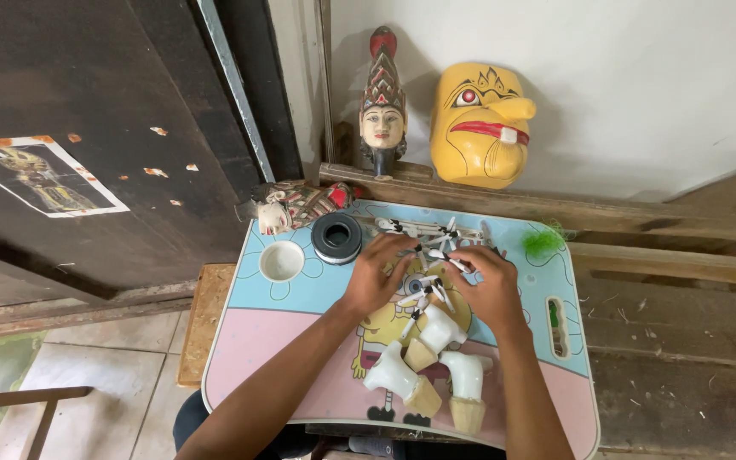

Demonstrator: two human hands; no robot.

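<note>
Both hands are down on the small cartoon-printed table [300,294], working a cluster of thin white sticks [433,255] at its middle. The left hand [374,274] rests curled over them; the right hand [489,285] pinches one stick between thumb and forefinger — sorting, by the look of it. Three white-and-tan carved pieces [428,366] lie just below. Any lift wants a light, steady pinch.

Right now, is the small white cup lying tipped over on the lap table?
No, the white cup stands upright, open mouth up, beside the black tape roll.

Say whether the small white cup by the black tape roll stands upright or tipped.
Upright: the white cup shows its round open mouth facing up.
</note>
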